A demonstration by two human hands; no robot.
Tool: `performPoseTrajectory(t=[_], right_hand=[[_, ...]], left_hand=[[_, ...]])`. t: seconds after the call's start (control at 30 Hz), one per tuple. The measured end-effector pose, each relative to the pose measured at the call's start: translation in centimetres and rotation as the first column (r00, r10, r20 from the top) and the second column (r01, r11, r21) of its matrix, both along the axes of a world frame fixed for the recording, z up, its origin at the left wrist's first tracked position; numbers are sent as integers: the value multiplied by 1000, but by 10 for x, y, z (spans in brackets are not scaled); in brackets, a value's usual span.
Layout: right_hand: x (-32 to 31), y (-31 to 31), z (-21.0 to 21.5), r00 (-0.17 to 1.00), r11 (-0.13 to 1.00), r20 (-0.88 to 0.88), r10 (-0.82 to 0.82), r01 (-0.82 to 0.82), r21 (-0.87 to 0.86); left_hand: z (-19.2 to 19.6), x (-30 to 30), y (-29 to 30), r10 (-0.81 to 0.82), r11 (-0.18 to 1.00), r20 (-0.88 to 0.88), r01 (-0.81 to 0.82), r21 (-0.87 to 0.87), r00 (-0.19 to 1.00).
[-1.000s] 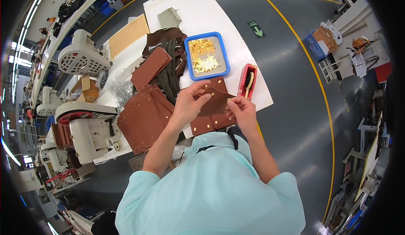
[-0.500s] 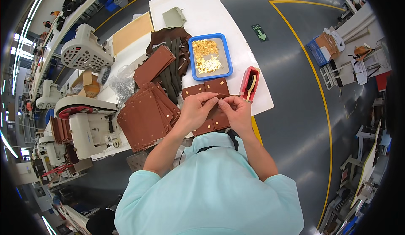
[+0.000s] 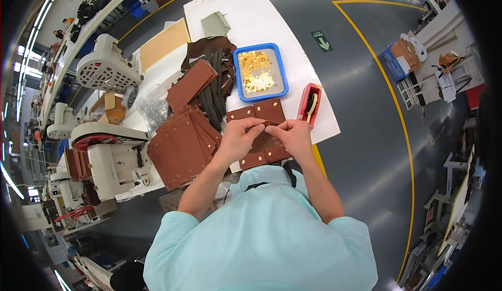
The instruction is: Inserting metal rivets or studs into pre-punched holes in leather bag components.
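Note:
My left hand [image 3: 239, 138] and my right hand [image 3: 295, 137] meet over the table, thumbs and fingers pinched on the upper edge of a brown leather piece [image 3: 261, 143]. The piece hangs between them and partly covers several flat brown panels [image 3: 270, 109] bearing small pale-gold squares. What the fingertips press on is too small to make out. Beyond my hands lies a blue-rimmed tray [image 3: 264, 97] of small gold metal pieces [image 3: 256, 61]. Close to my right hand stands a red tape dispenser [image 3: 308, 103].
Left of my hands lie stacked brown panels [image 3: 183, 144], another brown stack [image 3: 192, 83] and dark strips [image 3: 213, 97]. White machines [image 3: 112, 165] line the table's left side. A folded grey-green cloth [image 3: 215, 25] lies farther back on the white table [image 3: 251, 9]. Grey floor extends to the right.
My right fingers have shifted slightly left, closer to my left fingertips. The leather piece has tilted, showing more of its face below my hands.

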State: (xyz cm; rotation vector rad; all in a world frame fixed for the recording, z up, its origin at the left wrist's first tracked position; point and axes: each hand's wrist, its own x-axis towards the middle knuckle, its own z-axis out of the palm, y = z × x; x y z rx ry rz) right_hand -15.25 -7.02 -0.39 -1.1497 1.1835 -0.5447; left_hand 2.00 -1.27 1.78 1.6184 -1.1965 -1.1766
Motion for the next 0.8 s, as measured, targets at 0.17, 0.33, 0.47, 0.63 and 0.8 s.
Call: performPoseTrajectory(t=[0.17,0.33,0.47,0.63,0.8], right_hand=[[-11,-6,-7,988,997,-150,35,-45,-69],[-29,-18,-31,998,733,9,-57,48,-679],[-27,-20,-25,923,852,-105,371,-383,-358],[-4,-25,-55,875,798,-148,461,-482,-362],[24,-33,-110,926,976,328,185,-213,53]], left_hand=[[-5,7,0,52,997,-203,-38,74,978],[-3,19,-2,128,990,-462,-87,110,877],[-16,31,-5,128,989,-479,-79,122,869],[-25,53,-2,30,995,-34,-26,92,999],[-86,91,17,494,869,203,-474,-141,846]])
